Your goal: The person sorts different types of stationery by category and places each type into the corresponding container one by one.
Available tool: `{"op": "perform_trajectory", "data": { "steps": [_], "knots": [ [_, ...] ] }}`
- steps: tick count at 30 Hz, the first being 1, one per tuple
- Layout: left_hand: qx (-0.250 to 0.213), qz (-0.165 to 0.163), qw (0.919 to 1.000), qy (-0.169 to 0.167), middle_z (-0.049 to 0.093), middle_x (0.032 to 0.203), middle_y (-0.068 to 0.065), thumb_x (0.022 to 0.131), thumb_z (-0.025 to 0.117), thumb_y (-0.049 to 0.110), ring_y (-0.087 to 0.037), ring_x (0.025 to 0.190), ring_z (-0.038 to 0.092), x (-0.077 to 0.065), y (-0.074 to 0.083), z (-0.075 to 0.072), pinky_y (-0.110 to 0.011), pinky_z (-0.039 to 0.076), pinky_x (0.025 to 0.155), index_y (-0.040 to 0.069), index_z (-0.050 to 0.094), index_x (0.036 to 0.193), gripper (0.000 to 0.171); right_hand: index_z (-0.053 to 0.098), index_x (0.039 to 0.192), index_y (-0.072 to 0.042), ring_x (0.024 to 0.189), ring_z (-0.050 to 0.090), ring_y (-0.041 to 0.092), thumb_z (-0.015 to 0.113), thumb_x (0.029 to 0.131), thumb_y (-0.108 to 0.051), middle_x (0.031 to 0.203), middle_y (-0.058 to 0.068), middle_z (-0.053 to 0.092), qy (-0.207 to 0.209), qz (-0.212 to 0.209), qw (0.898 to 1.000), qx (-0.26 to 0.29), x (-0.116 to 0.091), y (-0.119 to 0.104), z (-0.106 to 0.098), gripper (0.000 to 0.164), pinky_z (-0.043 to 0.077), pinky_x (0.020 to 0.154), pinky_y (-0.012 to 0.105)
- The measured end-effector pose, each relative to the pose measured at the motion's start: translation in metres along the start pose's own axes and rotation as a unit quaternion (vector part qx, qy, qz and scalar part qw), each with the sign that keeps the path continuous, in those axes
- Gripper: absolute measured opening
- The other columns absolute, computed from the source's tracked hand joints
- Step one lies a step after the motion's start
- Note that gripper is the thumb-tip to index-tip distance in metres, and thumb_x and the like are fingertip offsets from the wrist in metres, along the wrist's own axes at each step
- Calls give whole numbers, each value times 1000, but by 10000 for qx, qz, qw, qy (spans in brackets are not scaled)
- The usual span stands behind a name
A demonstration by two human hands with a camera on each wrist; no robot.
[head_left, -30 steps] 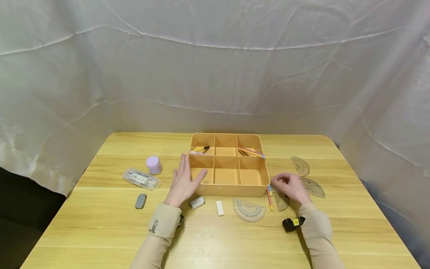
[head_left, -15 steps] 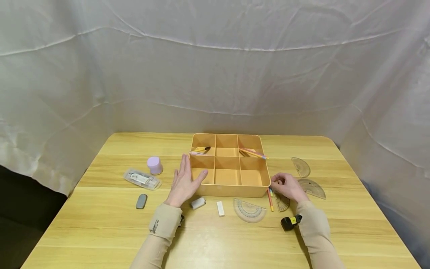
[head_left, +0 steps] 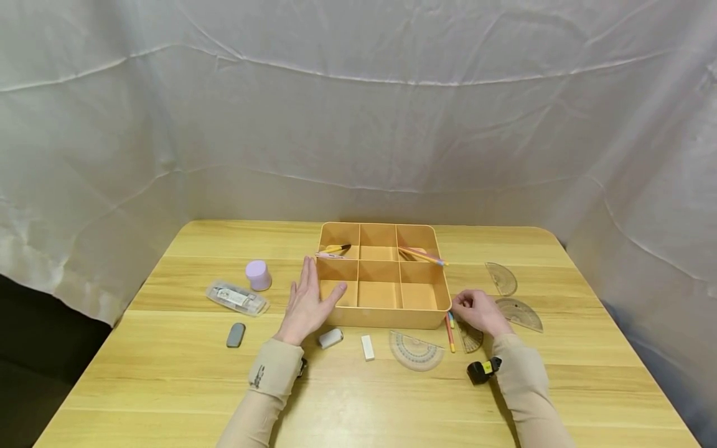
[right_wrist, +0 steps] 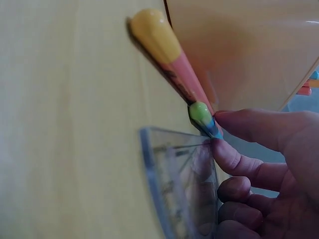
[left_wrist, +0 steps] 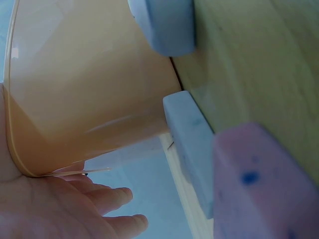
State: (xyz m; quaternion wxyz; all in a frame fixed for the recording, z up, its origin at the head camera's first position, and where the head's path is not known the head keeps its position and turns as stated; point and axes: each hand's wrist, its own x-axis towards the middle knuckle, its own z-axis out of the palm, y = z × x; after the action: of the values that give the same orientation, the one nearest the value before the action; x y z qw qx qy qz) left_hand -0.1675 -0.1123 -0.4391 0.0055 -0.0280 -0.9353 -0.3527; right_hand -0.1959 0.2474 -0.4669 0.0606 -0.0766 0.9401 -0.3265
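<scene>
My left hand [head_left: 305, 305] rests against the left side of an orange six-compartment organizer box [head_left: 386, 318], fingers straight along the outside and thumb over the rim. At the box's right front corner, my right hand [head_left: 483, 311] pinches a blue pencil [right_wrist: 215, 130] with a green end between thumb and index finger. Right beside it, a red pencil [right_wrist: 187, 74] with a yellow end lies on the table along the box wall. A clear protractor [right_wrist: 174, 179] sits under the right hand's curled fingers. Pens [head_left: 335, 249] and pencils [head_left: 421, 255] lie in the box's back corner compartments.
Before the box lie a whitish block [head_left: 330, 338], a white eraser [head_left: 367, 348] and a protractor [head_left: 416, 351]. Two more protractors [head_left: 501, 278] lie at right. A purple-lidded jar [head_left: 257, 275], clear plastic case [head_left: 238, 298] and grey block [head_left: 236, 335] are at left.
My right hand has shifted very slightly, its wrist turning a little to the left. The left hand stays on the box, which has hardly moved in view.
</scene>
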Motion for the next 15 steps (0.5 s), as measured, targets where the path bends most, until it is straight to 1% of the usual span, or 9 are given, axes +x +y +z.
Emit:
{"op": "perform_trajectory", "data": {
  "steps": [7,15],
  "knots": [
    [14,23,10000,14,-10,158,-16,94,39,62,-32,143,3,0,0,0,-56,2,115,-3,-4,152,97,67,86,-5,60,44,15,56,88,-14,66,1,51,68,-9,9999,-139,0,-2,1,14,37,57,30],
    [-11,39,10000,33,-10,158,-17,94,41,59,-31,143,2,-1,0,0,-57,2,115,-4,-3,152,96,67,82,-4,59,46,15,57,86,-12,67,2,56,8,14,9992,-387,2,-4,2,13,40,56,31]
  ]
}}
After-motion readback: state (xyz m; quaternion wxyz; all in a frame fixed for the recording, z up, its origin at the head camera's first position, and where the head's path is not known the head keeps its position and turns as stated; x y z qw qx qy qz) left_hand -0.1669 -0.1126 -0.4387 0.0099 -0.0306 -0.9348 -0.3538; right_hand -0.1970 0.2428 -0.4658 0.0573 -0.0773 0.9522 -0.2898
